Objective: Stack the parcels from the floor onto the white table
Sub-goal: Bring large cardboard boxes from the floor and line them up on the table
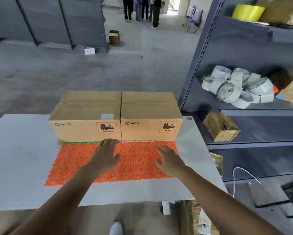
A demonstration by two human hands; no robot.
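1. Two brown cardboard boxes, the left parcel (84, 116) and the right parcel (150, 114), stand side by side and touching on the white counter (20, 158), at the far edge of an orange studded plastic mat (134, 168).
2. The left grip (106, 155) is over the mat, fingers spread and holding nothing. Its fingertips are close to the lower edge of the left parcel; I cannot tell if they touch it.
3. The right grip (169, 160) is also spread and empty, apart from the right parcel.
4. On the grey metal shelf (254, 106) at the right lie rolls of white tape (237, 87).

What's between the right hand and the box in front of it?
In the head view, just orange studded mat lies between the right hand and the right-hand box, on the white table.
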